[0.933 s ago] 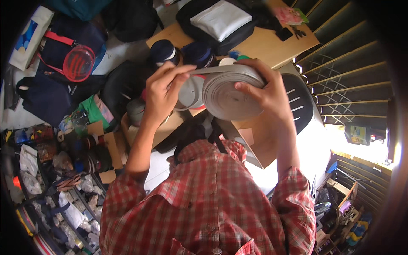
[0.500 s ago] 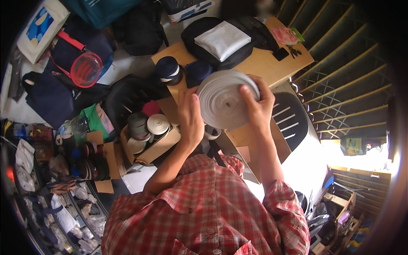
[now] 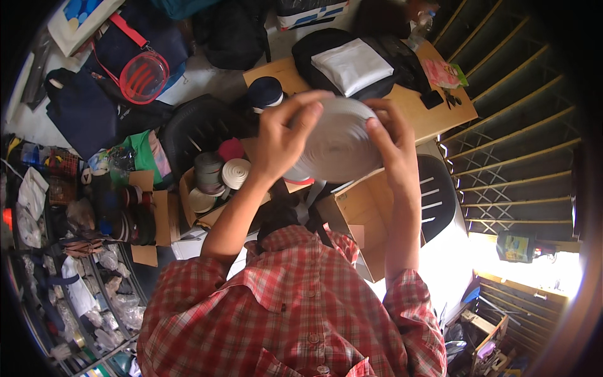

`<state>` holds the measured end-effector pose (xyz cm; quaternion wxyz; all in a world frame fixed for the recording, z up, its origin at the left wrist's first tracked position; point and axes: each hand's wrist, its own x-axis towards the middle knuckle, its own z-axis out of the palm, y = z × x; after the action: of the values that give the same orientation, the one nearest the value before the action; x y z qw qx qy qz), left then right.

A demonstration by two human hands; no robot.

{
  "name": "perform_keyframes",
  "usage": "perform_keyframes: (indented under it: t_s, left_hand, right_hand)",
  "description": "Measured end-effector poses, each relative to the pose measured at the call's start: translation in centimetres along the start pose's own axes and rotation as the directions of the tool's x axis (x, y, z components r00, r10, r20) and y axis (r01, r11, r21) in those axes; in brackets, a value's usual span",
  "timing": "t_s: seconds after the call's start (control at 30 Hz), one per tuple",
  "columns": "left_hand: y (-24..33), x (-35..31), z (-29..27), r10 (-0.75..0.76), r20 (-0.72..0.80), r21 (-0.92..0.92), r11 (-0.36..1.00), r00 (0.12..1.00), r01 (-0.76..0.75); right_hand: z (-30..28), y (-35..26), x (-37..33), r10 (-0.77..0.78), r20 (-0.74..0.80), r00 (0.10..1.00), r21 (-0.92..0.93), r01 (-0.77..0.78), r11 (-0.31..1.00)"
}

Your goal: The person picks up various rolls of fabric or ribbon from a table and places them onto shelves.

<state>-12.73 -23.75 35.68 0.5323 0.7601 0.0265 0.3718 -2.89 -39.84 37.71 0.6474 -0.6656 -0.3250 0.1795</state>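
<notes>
I hold a large flat roll of light grey webbing (image 3: pixel 339 144) up in front of my chest, its coils blurred by motion. My right hand (image 3: pixel 397 141) grips its right edge, thumb on the near face and fingers behind. At the upper left edge, my left hand (image 3: pixel 282 135) curls its thumb and fingers around the rim. Beyond the roll, a dark blue webbing roll (image 3: pixel 264 92) stands on the wooden table (image 3: pixel 433 119). Below the roll is an open cardboard box (image 3: pixel 370 195), partly hidden by my right forearm.
A small box holds several rolls, including a cream roll (image 3: pixel 235 173) and a grey one (image 3: pixel 208 168). A black bag (image 3: pixel 308 53) with a white package (image 3: pixel 353 68) lies on the table near a phone (image 3: pixel 431 98). Metal lattice (image 3: pixel 509 151) borders the right. Shelves with plastic-wrapped items stand left.
Both hands have lifted the webbing roll slightly and tilted it. My left hand has moved up, its fingers now curled over the upper left rim. The camera view has shifted.
</notes>
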Motion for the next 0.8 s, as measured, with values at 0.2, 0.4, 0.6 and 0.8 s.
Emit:
perform_keyframes:
  t_s: [0.2, 0.4, 0.6, 0.8]
  left_hand:
    - [-3.4, -4.9, 3.5, -0.495, -0.175, -0.523, 0.779, 0.851, 0.346]
    - [-11.0, -7.9, 4.7, -0.647, -0.392, -0.350, 0.763, 0.654, 0.544]
    - [-15.0, -2.7, -4.1, -0.507, -0.441, -0.287, 0.861, 0.741, 0.419]
    - [-18.1, 1.1, -6.6, -0.588, -0.538, -0.373, 0.809, 0.604, 0.455]
  right_hand:
    - [1.7, 6.4, 1.0, -0.123, -0.281, 0.952, -0.160, 0.080, 0.984]
    - [8.8, 9.3, 0.6, 0.153, -0.463, 0.873, 0.169, -0.082, 0.982]
    - [8.5, 11.1, 7.0, 0.115, 0.011, 0.993, 0.280, -0.113, 0.953]
    - [13.7, 15.6, 13.5, 0.410, 0.096, 0.907, 0.380, -0.414, 0.827]
